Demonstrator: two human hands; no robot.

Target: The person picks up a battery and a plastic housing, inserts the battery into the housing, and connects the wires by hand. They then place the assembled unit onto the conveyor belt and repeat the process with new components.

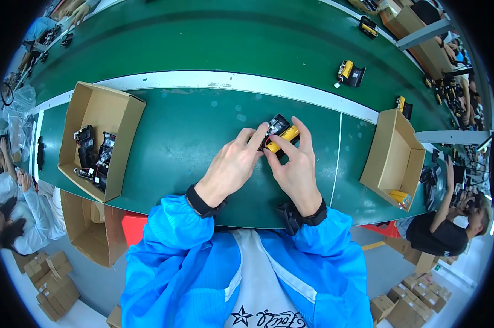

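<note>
Currently, through the head view, I have the left grip (230,167) closed on a glossy black housing (279,123), the right grip (298,167) pinching a yellow cylindrical pack (288,134) against it, fingertips slightly parted. Left of both, an open carton (125,150) holds black parts (106,150); right, a second carton (377,158) holds yellow cylinders (400,197).

Left hand (231,165) and right hand (297,168) holding black housing (280,122) with yellow pack (283,140), green desk (176,158) beneath, box (125,147) of black parts (86,154) at nine o'clock, second box (376,156) at three o'clock
</note>
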